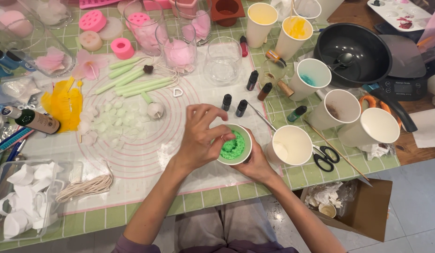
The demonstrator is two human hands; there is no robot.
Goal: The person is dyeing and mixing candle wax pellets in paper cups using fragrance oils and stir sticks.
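Bench (147,213) covered with a green grid cloth; over it lies a clear mat (147,159) printed with pink circles. Beyond the near right corner, pale floor tiles (414,197) and an open cardboard box (362,206) holding crumpled scraps.

Left hand (199,138): fingers curled down over the rim of a small paper cup (235,144), fingertips pinched together at the green crumbly wax (233,147) inside. Whether it has hold of any wax cannot be told. Right hand (257,164): cupped under and around the same cup from the near right side, closed on it and holding it just above the mat, near centre of the bench.

Just right of the cup, a white paper cup (291,145) with pale contents; black scissors (326,157) beside it. Small dark dropper bottles (234,105) stand just beyond the hands. Far right: a black pan (353,54) next to a kitchen scale (405,84). Far centre: glass tumblers (180,47), some with pink pieces. Left of centre: pale green sticks (131,79), white petal-like chips (110,122), yellow feathers (63,103). Near left: a coil of string (86,187) and a clear tub (25,201) of white shapes.
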